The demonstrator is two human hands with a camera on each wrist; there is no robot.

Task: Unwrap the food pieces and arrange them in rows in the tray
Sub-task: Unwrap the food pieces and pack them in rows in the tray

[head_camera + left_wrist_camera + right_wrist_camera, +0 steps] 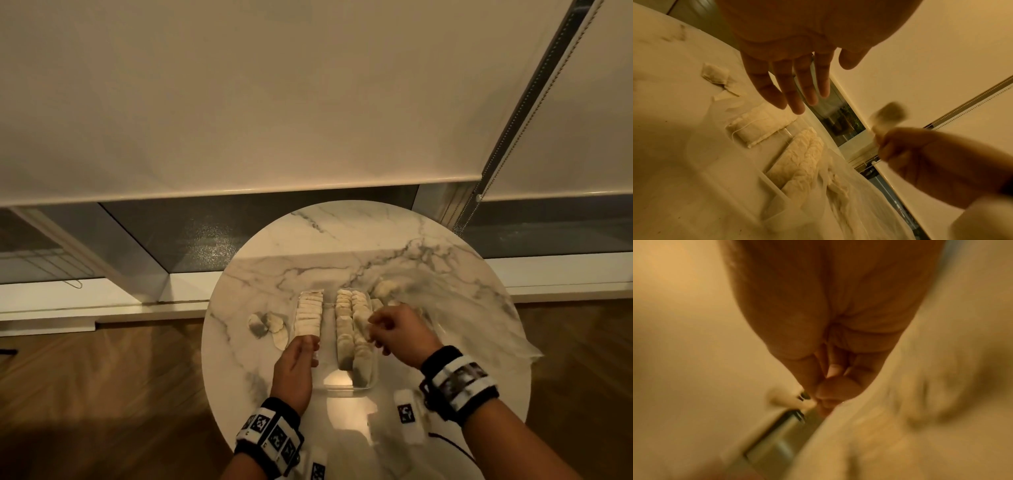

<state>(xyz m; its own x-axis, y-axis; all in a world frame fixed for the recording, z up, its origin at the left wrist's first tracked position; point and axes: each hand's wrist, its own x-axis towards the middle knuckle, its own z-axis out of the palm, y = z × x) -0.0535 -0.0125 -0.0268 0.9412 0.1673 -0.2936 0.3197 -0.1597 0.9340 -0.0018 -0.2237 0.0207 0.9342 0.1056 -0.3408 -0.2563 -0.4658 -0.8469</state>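
A right hand (399,330) pinches one blurred food piece (889,116) above the clear tray (337,387), rows of pieces below its fingers, while the left hand (296,368) hovers with straight fingers beside it.

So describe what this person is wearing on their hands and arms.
Left wrist band: black, holding white blocks printed with black square tag markers. Right wrist band: black with white stripes, a thin black cable trailing from it. Forearms are sleeveless, fingers without gloves.
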